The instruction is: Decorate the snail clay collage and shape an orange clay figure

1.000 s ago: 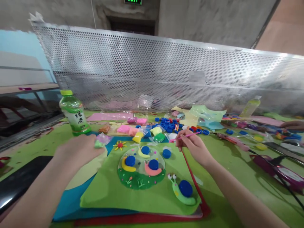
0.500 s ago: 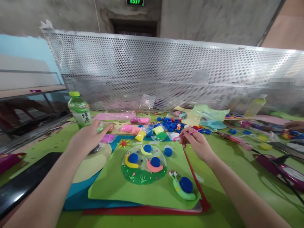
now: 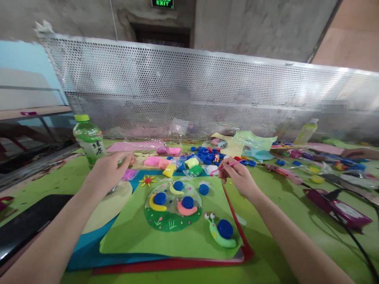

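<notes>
My right hand point(image 3: 235, 173) is closed in a pinch round a thin pink modelling tool point(image 3: 240, 160), above the top right of a green foam sheet point(image 3: 127, 236). My left hand point(image 3: 108, 169) is over a cream round piece point(image 3: 122, 201), its fingers curled towards the thumb; what they hold is hidden, with only a greenish bit showing. On the sheet, a round scene point(image 3: 174, 221) carries three small clay snails with blue bottle-cap shells. A larger light-green snail point(image 3: 217, 234) lies at lower right, and a loose blue cap point(image 3: 204, 189) at upper right.
A green tea bottle point(image 3: 90, 140) stands behind my left hand. Clay packets point(image 3: 170, 169) and blue caps point(image 3: 207, 154) lie beyond the sheet. A black phone-like slab point(image 3: 26, 221) is at left; a glue gun point(image 3: 284, 173) and corded purple box point(image 3: 337, 209) are at right, near another person's hand point(image 3: 358, 154).
The view has shifted slightly, so most things appear further left. My left hand's fingers have drawn in from a wider spread. My right hand keeps its pinch on the pink modelling tool.
</notes>
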The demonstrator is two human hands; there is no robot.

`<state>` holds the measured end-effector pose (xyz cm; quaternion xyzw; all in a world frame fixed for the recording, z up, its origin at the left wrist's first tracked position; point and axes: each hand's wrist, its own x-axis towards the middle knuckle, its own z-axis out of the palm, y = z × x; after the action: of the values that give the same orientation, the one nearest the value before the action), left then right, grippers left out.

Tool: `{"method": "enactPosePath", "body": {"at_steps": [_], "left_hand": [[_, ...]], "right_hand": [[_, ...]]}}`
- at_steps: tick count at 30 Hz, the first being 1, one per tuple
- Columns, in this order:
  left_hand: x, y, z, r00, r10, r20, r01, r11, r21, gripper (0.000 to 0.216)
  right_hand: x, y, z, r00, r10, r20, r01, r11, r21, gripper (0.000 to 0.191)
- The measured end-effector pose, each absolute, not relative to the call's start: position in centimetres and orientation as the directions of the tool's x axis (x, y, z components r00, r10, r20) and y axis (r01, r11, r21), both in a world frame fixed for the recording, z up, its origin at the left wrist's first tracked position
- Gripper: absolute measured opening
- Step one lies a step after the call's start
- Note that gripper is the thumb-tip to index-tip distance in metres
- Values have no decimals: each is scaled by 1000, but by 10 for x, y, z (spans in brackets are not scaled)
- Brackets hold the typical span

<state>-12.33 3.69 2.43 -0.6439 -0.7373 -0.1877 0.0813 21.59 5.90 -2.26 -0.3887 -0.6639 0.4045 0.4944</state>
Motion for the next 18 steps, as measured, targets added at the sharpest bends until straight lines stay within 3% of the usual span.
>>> {"method": "enactPosePath", "body": {"at_steps": [11,18], "left_hand": [[-127,47,16,-101,944,315,991,68,116,46],[-123,49,13,-128,930,346,979,63,193,56]], "right_hand": [[220,63,-21,-172,917,359,126,382,-916,26],[222,67,-21,-149,915,375,133,395,-909,24]]}}
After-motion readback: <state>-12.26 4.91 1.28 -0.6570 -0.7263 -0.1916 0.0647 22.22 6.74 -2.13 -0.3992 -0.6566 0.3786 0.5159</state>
